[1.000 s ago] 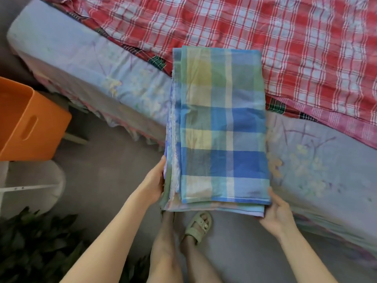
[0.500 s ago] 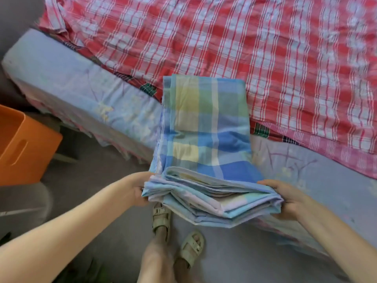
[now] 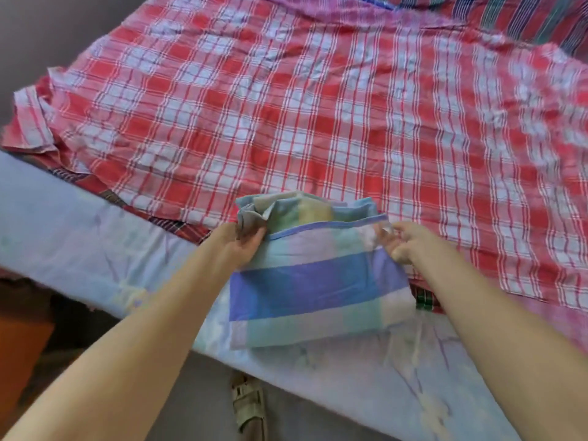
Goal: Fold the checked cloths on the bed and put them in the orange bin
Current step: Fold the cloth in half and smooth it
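— Where's the blue cloth (image 3: 318,288)?

— On the bed (image 3: 95,237), near the front edge, folded over on the pale sheet. Its far end overlaps the red cloth (image 3: 318,122), which lies spread across most of the bed.

— And the hands?

— Both on it. The left grip (image 3: 241,246) is clenched on the far left corner, fingers curled round a bunched wad of layers. The right grip (image 3: 407,243) grasps the far right corner, fingers curled at the hemmed edge. It's blurred, so I can't tell exactly how it pinches.

— Does it lie flat?

— The near part does. The far end gapes a little — yellow and green checks show under the top layer's hem.

— The bin?

— Only an orange sliver of the bin (image 3: 19,351), low on the left, down beside the bed — well apart from the blue cloth.

— Anything else?

— A sandal (image 3: 249,409) on the floor below the bed's edge, between the two forearms.
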